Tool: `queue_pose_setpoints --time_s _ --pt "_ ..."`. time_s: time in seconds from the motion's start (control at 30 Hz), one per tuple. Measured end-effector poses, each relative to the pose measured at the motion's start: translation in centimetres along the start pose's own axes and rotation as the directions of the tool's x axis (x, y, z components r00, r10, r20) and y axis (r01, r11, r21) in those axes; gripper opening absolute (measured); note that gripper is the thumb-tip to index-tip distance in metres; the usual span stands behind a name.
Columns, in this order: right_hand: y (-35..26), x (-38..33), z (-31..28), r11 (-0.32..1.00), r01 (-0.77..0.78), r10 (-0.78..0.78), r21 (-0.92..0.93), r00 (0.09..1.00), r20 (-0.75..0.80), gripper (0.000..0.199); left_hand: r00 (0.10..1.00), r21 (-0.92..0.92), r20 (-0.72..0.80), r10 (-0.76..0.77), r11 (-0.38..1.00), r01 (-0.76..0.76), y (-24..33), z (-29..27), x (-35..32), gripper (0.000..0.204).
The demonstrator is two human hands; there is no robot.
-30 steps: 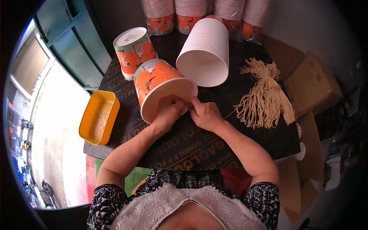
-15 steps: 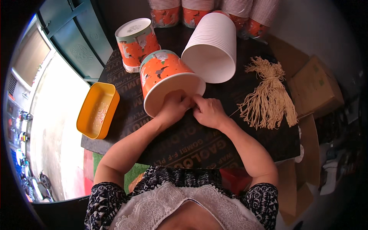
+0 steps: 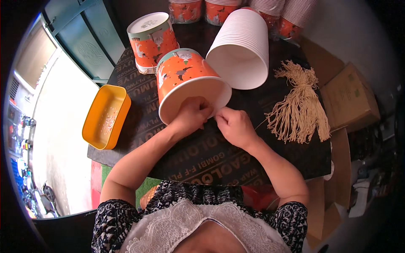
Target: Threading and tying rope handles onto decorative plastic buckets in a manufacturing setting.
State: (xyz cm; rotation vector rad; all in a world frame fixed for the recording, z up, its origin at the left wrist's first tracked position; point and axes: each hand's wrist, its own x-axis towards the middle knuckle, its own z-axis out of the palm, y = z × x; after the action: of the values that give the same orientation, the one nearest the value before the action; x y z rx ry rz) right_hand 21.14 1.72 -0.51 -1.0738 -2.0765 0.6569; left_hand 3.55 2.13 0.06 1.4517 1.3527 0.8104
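Note:
An orange paper bucket (image 3: 185,69) with bat and figure prints lies tipped on its side, its white mouth towards me. My left hand (image 3: 195,114) reaches into the mouth near the lower rim, with fingers curled in a pinch; what they hold is hidden. Just outside the rim's right side, my right hand (image 3: 237,125) is closed, thumb and forefinger pinched together close to the rim. A thin cord (image 3: 261,123) shows beside that hand and seems to run into it. Farther right lies a tied bundle of beige cords (image 3: 297,107).
A yellow tub (image 3: 107,120) with small bits inside stands at the table's left. Behind are an upside-down orange bucket stack (image 3: 152,44) and a tipped stack of white buckets (image 3: 240,46). Wrapped bucket stacks (image 3: 185,10) line the back. A cardboard box (image 3: 350,99) sits right of the dark table (image 3: 202,160).
My right hand has shifted slightly right and down, opening a gap from my left hand. My left hand stays at the bucket's mouth. The view has tilted a little.

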Motion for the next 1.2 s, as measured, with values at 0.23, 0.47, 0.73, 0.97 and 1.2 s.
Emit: queue_pose_setpoints --time_s 0.23,0.47,0.73,0.97,1.2 --pt "1.2 0.4 0.6 0.874 -0.232 0.253 0.427 0.968 0.01 0.016 0.997 0.07 0.055 0.051 0.996 -0.055 0.3 0.2 -0.4 0.015" --pt "0.0 0.5 0.1 0.701 -0.391 0.42 0.596 0.902 0.096 0.017 0.951 0.308 -0.014 0.309 0.906 -0.29 -0.4 1.1 -0.6 0.017" --pt "-0.8 0.2 -1.2 0.972 0.221 -0.216 0.076 0.974 -0.072 0.004 0.926 0.272 -0.125 0.357 0.91 -0.314 -0.6 1.4 -0.3 0.007" --pt "-0.3 0.0 -0.6 0.899 0.196 -0.264 -0.392 0.956 -0.125 0.025 0.923 0.232 -0.153 0.353 0.921 -0.313 -1.1 1.5 -0.1 0.007" --pt "1.1 0.0 0.5 0.944 0.194 -0.234 -0.268 0.964 -0.125 0.035 0.946 0.156 -0.054 0.319 0.939 -0.308 -1.5 0.8 -0.1 0.01"
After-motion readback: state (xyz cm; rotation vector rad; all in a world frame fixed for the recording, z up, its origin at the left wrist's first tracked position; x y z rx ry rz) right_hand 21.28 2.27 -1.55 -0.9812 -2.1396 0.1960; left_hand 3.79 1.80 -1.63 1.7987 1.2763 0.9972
